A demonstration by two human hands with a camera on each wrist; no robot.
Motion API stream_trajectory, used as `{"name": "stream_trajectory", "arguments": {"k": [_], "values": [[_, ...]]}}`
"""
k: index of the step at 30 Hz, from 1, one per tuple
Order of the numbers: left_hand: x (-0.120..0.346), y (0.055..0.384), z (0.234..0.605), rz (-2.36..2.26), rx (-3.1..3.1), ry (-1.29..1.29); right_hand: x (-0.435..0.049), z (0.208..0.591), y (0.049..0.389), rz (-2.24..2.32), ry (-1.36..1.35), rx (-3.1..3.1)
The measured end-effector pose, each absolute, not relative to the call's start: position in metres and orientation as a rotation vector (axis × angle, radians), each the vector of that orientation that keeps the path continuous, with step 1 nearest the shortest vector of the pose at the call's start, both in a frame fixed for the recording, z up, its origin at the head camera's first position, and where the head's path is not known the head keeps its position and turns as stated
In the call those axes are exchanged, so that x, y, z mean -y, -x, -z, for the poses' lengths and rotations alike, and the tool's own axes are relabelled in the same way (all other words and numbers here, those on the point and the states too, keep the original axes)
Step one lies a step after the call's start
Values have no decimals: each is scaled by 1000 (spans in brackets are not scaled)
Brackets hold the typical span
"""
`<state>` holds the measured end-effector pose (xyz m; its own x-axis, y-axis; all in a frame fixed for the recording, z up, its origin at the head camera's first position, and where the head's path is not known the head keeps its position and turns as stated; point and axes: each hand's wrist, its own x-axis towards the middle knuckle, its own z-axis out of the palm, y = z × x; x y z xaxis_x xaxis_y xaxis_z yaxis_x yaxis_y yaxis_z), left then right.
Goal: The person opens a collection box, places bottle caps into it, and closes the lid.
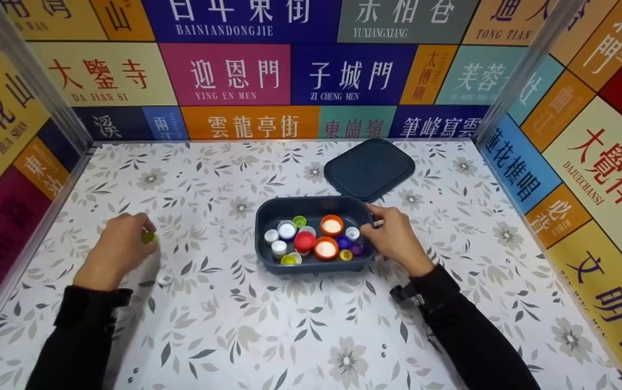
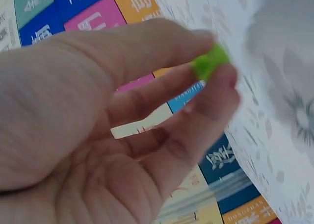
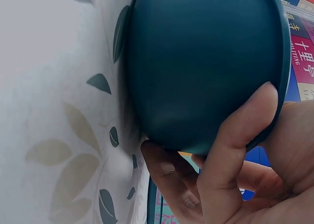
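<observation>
On the left side of the table, my left hand [image 1: 118,246] pinches a small bright green bottle cap [image 2: 208,63] between thumb and fingertips, a little above the patterned surface. Mid-table stands a dark blue plastic box [image 1: 316,267] with rounded corners. My right hand [image 1: 395,235] grips its right end at the rim; in the right wrist view the fingers lie against the outer wall. Inside are several bottle caps: white ones, orange-rimmed caps [image 1: 326,248], a red cap [image 1: 305,240], a purple cap [image 1: 356,248], a yellow cap [image 1: 289,260] and another green cap [image 1: 299,221].
A dark blue lid [image 1: 370,169] lies flat behind the box, toward the right. White table covering [image 1: 208,325] with grey leaves and flowers lies under everything. Colourful printed panels [image 1: 235,70] wall the back and both sides.
</observation>
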<state>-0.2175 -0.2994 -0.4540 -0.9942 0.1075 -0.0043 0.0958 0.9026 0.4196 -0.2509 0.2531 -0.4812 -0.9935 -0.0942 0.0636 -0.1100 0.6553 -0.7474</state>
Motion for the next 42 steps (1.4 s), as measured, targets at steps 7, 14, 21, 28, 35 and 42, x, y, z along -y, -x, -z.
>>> {"name": "stream_trajectory", "arguments": {"k": [7, 14, 21, 28, 35, 42], "values": [[259, 206, 446, -803, -3230, -325, -254, 482, 252, -1269, -170, 2848], [214, 203, 431, -876, -3325, -526, -254, 483, 253, -1251, -206, 2832], [172, 214, 421, -874, -3314, -747, -256, 482, 253, -1266, -198, 2827], [133, 228, 418, -861, -3253, -924, -254, 482, 252, -1265, -200, 2823], [97, 243, 413, -858, -3145, -1021, -252, 482, 253, -1218, -184, 2829], [66, 260, 415, -778, -3044, -1121, -252, 483, 253, -1229, -162, 2839]]}}
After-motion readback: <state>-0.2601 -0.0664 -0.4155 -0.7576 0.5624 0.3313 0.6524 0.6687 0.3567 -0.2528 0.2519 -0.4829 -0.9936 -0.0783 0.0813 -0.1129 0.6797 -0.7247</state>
